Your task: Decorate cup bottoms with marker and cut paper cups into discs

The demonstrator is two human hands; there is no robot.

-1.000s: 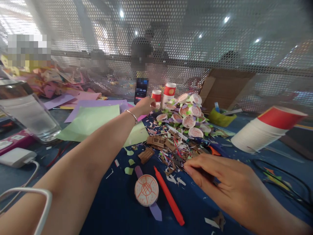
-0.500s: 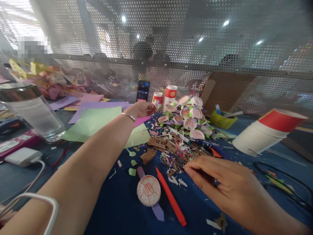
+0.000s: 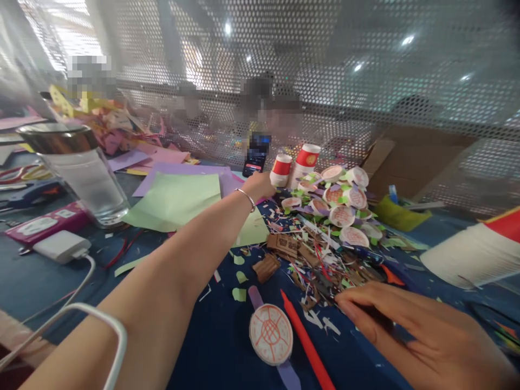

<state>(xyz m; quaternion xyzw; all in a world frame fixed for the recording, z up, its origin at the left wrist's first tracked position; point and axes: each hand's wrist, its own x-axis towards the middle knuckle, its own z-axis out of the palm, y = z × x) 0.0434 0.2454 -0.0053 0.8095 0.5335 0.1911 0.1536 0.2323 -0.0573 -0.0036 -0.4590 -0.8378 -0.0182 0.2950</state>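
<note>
My left hand reaches far across the blue table, a thin bracelet on its wrist. Its fingers curl against the base of a small red-and-white paper cup that stands beside a taller one. My right hand lies low at the near right with its fingers pressed together over something dark that I cannot make out. Between the hands lies a heap of paper scraps. Behind the heap is a pile of round paper cup bottoms with red prints. One round printed disc on a purple strip and a red pen lie near me.
A glass of water stands at the left, with a white charger and its cable before it. Green and purple paper sheets lie in the middle. A phone leans on the mesh screen. A stack of paper cups lies at the right.
My view has swung to the left, so everything sits further right in the picture. My left hand stays at the small cup. My right hand has sunk lower on the table.
</note>
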